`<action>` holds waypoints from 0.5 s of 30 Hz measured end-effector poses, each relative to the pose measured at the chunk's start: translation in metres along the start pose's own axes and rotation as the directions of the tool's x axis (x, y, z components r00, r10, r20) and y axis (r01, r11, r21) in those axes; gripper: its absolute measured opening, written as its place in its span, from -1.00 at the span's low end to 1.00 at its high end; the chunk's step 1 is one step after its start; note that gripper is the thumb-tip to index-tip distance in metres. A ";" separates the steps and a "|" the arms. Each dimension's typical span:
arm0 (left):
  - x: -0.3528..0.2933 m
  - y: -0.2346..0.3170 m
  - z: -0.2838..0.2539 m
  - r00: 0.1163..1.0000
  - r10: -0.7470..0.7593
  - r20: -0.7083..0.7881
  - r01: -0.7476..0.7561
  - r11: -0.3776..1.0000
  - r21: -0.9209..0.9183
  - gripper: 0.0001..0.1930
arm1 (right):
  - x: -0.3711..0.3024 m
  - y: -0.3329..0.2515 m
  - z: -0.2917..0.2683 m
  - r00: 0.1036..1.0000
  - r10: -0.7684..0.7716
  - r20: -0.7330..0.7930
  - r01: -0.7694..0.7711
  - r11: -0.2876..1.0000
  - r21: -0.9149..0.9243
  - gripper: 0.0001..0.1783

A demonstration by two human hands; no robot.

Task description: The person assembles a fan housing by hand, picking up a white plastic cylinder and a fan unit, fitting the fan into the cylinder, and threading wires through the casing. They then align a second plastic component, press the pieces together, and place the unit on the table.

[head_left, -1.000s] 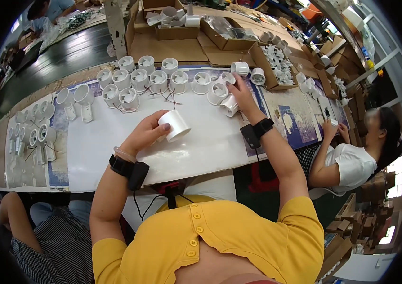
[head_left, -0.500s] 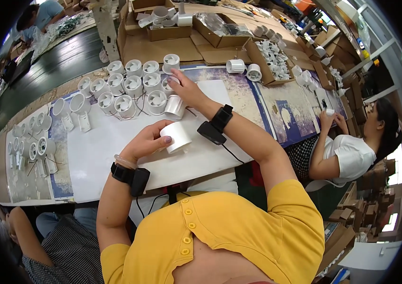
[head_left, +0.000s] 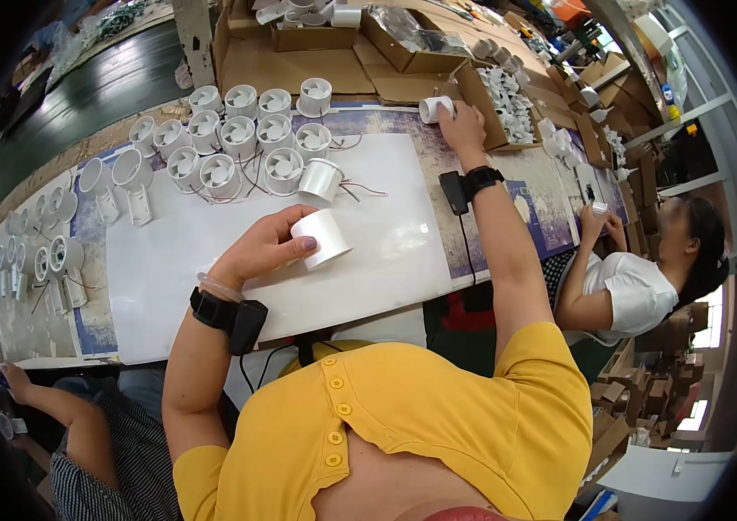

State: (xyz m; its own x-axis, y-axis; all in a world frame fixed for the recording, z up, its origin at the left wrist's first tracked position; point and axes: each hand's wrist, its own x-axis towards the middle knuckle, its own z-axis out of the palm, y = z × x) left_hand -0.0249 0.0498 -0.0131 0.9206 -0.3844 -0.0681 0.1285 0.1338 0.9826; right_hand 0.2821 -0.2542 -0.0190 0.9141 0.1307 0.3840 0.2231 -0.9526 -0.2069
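Note:
My left hand (head_left: 277,247) is closed around a white plastic cylinder (head_left: 323,236) tilted above the white sheet, thumb across its side. At the back right, my right hand (head_left: 462,128) reaches down with curled fingers over the spot where a second white cylinder stood, mostly hiding it. Against its fingers lies another white cylinder (head_left: 434,108) on its side. Left of centre stand several upright white fan housings (head_left: 238,135) with blades inside and thin wires trailing. A tipped one (head_left: 321,182) lies beyond my left hand, red and dark wires to its right.
A cardboard box (head_left: 506,104) of small white parts sits beside my right hand. White cups with brackets (head_left: 132,174) and wired assemblies (head_left: 65,260) stand at left. Open boxes (head_left: 316,36) line the back. A co-worker (head_left: 625,278) handles a small white part at right; another person sits lower left.
My right hand has left the fan housings and moved right, to the white cylinders by the box. My left hand keeps its cylinder in nearly the same place. The view has shifted slightly.

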 end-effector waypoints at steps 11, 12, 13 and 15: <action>-0.001 0.002 0.003 1.000 -0.001 -0.016 0.001 1.000 0.017 -0.48 | -0.013 -0.055 -0.020 0.985 -0.172 0.003 0.170 0.969 -0.182 -0.39; 0.000 0.002 0.003 1.000 -0.003 -0.023 0.003 1.000 0.016 -0.48 | -0.012 -0.058 -0.018 0.983 -0.164 0.088 0.178 0.967 -0.184 -0.42; 0.000 0.002 0.003 1.000 -0.008 -0.019 0.008 1.000 0.017 -0.48 | -0.013 -0.061 -0.015 0.982 -0.168 0.091 0.182 0.967 -0.180 -0.42; 0.001 0.000 0.003 1.000 -0.018 -0.007 0.019 1.000 0.019 -0.48 | -0.016 -0.065 -0.009 0.976 -0.167 0.136 0.139 0.971 0.194 -0.45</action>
State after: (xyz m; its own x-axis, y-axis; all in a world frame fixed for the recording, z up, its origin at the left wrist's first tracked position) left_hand -0.0247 0.0469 -0.0123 0.9206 -0.3806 -0.0873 0.1387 0.1097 0.9842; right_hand 0.2496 -0.1964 -0.0037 0.9013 0.3244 0.2870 0.4097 -0.8535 -0.3220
